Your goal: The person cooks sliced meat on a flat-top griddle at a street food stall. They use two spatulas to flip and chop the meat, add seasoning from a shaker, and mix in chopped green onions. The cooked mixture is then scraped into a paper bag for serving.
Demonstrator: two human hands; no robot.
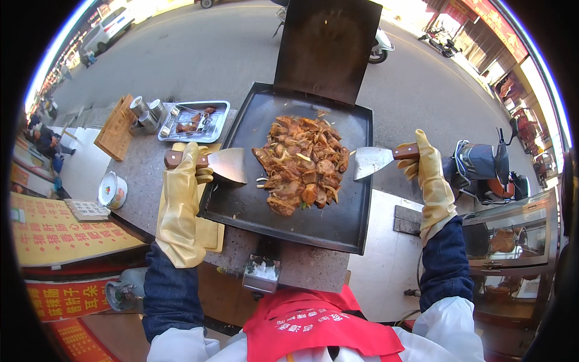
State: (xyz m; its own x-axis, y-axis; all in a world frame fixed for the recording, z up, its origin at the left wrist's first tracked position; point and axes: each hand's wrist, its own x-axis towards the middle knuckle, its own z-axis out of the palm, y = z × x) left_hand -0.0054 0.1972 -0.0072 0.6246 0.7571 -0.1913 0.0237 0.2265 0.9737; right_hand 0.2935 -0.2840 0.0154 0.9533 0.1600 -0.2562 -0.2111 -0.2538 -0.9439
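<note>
A heap of browned, sauced meat pieces with onion slivers [307, 165] lies in the middle of a square black griddle [253, 226]. My left hand [190, 167], in a yellow rubber glove, grips the wooden handle of a wide metal scraper [230, 165]; its blade is over the griddle's left rim, apart from the meat. In the same kind of glove, my right hand [418, 158] holds a second scraper [373, 162] by its wooden handle. That blade points inward above the right rim, just short of the heap.
Behind the griddle stands a dark upright metal panel [328, 50]. Left on the stone counter [140, 176] are a steel tray [219, 124] with meat bits and tongs, metal shakers [147, 113], a wooden box [115, 129] and a white tub [113, 190]. A glass cabinet [511, 249] and scooter [481, 163] stand right.
</note>
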